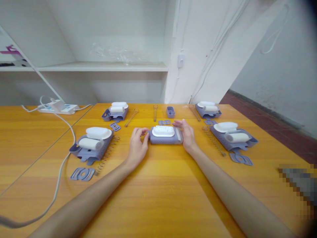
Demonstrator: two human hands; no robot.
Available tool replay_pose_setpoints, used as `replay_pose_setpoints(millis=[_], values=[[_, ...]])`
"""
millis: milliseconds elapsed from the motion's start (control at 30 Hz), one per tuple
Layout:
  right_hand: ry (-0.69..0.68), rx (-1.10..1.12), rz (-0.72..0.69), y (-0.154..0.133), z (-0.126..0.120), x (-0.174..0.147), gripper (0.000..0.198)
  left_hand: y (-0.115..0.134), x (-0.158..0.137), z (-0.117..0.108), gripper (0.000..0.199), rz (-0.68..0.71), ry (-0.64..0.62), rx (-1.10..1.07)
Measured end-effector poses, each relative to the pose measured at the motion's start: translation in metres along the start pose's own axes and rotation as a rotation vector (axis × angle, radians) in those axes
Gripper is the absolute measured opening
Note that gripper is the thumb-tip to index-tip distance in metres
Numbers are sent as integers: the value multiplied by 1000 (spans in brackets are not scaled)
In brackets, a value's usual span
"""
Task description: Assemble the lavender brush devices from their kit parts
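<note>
Both bare forearms (pixel 99 196) slant in from the lower corners over a glossy yellow-brown wooden tabletop (pixel 158 198), converging ahead. The left hand (pixel 138 144) is half curled, thumb and fingertips at the left end of a perforated purple-grey plastic case (pixel 162 140) — whether it grips, I cannot tell. The right hand (pixel 187 136) is open, fingers extended, its palm side turned to the case's right end. The case lies between them, bearing a white oval piece (pixel 163 131) (its top looks studded). Beyond stands a small oblong purple-grey plastic cup (pixel 170 112) — and, farthest, a white shelf (pixel 106 67) with crumpled clear plastic (pixel 123 54).
</note>
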State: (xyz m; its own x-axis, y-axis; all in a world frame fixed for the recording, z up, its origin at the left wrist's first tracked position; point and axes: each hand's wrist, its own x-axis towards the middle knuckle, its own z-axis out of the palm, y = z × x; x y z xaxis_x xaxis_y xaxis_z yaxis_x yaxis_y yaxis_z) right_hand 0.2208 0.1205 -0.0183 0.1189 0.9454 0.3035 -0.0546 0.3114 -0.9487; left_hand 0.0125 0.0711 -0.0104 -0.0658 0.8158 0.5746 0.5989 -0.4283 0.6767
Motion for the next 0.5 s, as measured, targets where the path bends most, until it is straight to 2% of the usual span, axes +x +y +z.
replay_pose_setpoints(millis=[133,333,500], values=[[42,46,65,4,-3,4,54,3,-6,-2,5,124,-18,67],[36,50,100,2,-3,4,55,7,-15,0,10,328,-122,147],[30,7,85,3,-3,5,57,13,-18,0,27,434,-177,273]])
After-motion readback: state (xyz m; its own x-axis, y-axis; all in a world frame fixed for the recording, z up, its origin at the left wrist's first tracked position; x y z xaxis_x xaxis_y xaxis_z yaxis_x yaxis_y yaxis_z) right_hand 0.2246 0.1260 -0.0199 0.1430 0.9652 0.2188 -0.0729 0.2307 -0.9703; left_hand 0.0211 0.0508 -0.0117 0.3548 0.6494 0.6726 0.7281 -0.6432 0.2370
